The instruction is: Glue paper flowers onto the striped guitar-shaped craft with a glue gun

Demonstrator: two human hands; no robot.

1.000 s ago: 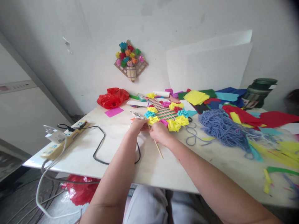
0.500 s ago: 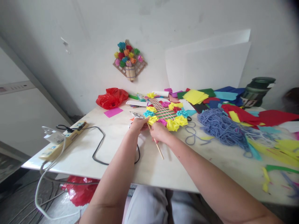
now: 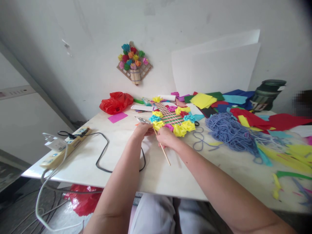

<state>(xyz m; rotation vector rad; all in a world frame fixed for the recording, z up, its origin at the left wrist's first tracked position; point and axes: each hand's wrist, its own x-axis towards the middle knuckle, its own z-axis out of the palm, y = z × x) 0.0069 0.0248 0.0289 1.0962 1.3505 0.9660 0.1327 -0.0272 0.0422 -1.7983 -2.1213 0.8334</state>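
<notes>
My left hand and my right hand meet at the near corner of a woven stick lattice ringed with yellow, teal, pink and red paper flowers. Both hands have their fingers curled and pinched around a thin wooden stick that runs from under the lattice toward me. The fingertips are hidden from the camera. A glue gun lies just beyond my left hand.
A power strip with a black cable sits at the table's left edge. A blue yarn heap and coloured paper sheets cover the right side. A red plastic bag lies at the back; a finished flower lattice hangs on the wall.
The hands stay at the lattice corner on the stick with almost no movement; only the camera view shifts slightly.
</notes>
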